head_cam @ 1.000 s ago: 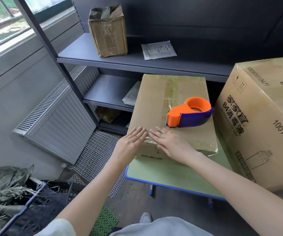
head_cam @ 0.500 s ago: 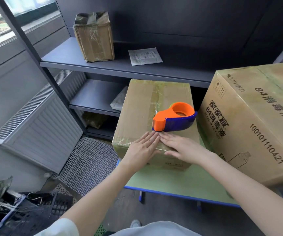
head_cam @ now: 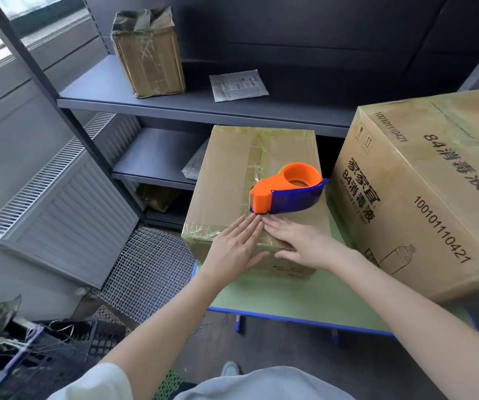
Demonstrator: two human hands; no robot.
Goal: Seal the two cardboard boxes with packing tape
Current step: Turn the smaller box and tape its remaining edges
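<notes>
Head view is showing both hands lying flat, fingers spread, on the near edge of the smaller cardboard box (head_cam: 232,180), holding nothing. The left hand (head_cam: 234,248) and right hand (head_cam: 299,243) are meeting at the fingertips over the taped seam. The tape dispenser (head_cam: 287,189) is sitting on the box top just beyond them. The larger box (head_cam: 434,192) is standing to the right on the green table (head_cam: 304,301).

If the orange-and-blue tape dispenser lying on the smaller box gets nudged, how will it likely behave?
The tape dispenser looks like rigid plastic, so probably stiff and light. It lies on its flat side, so it should slide rather than roll. The smaller box has glossy tape on top, possibly slippery.
</notes>
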